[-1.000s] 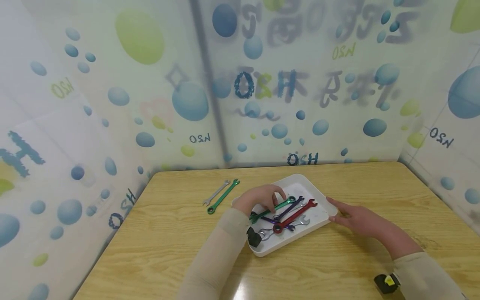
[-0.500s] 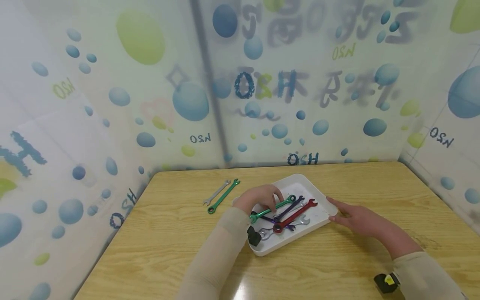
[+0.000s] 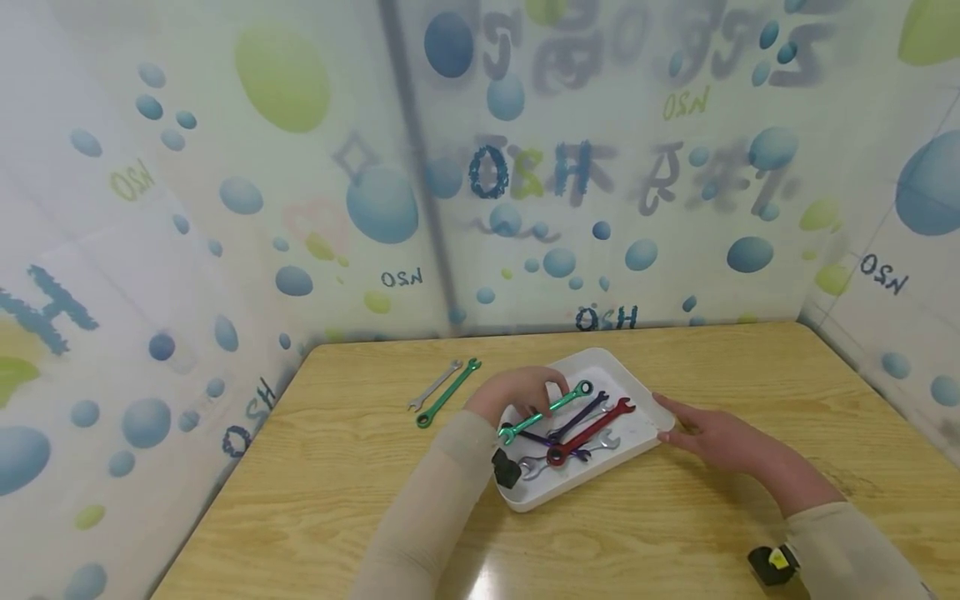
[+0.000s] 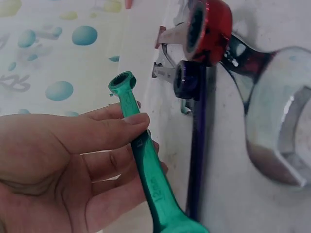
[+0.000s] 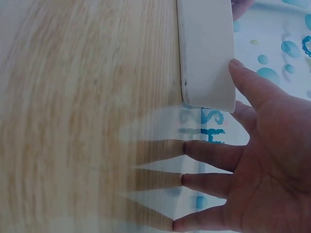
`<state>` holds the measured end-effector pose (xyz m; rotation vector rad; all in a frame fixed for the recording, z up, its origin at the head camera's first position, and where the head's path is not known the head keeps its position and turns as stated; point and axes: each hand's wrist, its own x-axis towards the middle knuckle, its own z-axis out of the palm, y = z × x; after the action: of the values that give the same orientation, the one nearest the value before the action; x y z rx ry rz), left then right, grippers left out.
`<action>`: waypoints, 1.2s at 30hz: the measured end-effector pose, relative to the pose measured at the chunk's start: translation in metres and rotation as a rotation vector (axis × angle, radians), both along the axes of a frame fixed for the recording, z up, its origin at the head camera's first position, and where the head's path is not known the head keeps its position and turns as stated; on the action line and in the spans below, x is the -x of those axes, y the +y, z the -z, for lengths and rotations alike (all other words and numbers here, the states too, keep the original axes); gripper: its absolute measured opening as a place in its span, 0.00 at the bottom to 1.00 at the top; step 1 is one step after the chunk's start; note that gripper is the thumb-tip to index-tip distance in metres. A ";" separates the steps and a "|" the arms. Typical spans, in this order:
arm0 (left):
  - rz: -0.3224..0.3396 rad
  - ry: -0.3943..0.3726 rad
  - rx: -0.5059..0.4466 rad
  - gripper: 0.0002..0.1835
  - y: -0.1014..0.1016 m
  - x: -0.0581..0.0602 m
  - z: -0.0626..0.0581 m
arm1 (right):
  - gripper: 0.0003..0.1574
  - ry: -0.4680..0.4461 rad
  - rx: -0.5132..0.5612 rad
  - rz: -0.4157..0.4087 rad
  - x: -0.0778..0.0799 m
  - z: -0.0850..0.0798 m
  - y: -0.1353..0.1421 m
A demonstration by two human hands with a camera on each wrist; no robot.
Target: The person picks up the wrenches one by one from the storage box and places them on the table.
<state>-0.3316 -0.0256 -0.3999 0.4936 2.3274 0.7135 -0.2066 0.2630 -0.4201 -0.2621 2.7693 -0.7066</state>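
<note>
1. Left hand (image 3: pixel 517 393) pinches the shank of a green combination wrench (image 3: pixel 546 411) between thumb and fingers; the left wrist view shows the thumb (image 4: pixel 104 130) curled over the green shank (image 4: pixel 146 165), ring end poking past the fingertips.
2. That wrench is tilted, ring end up toward the tray's far side, open end low over the tray's left part; whether the low end touches anything cannot be told.
3. Right hand (image 3: pixel 708 437) lies flat with fingers straight and spread, clamped on nothing; its thumb (image 5: pixel 252 85) touches the white tray's (image 3: pixel 633 385) right corner edge (image 5: pixel 206 63), other fingers apart on the table.
4. In the tray: red wrench (image 3: pixel 588 432), purple wrench (image 3: pixel 573 419) and a silver open-end wrench (image 3: pixel 573 454), crossed and overlapping just beside the green one.
5. A small black object (image 3: pixel 506 468) sits at the tray's near-left rim, close under the left forearm.
6. Outside the tray, to its left: a second green wrench (image 3: pixel 447 392) and a small silver wrench (image 3: pixel 433 385), side by side, well apart from the tray.
7. Wooden table (image 3: pixel 315 492) has open surface left of and in front of the tray; patterned walls close in on the far, left and right edges.
8. Tray's far corner lies near the table's back edge.
</note>
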 end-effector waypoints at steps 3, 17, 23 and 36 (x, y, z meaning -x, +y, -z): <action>0.016 0.019 -0.027 0.20 0.000 0.002 -0.003 | 0.53 -0.006 -0.005 0.003 0.000 -0.001 0.000; 0.043 0.049 -0.173 0.23 -0.018 0.003 -0.039 | 0.51 0.006 -0.017 -0.007 0.000 -0.005 -0.002; 0.007 0.040 -0.249 0.23 -0.033 0.005 -0.042 | 0.51 -0.012 -0.018 -0.005 0.000 -0.003 -0.002; -0.057 0.132 -0.258 0.26 -0.077 0.015 -0.058 | 0.51 -0.008 -0.029 -0.007 0.002 -0.001 0.000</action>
<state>-0.3469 -0.1030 -0.3422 0.6057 2.3909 1.0452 -0.2085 0.2633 -0.4192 -0.2626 2.7674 -0.6634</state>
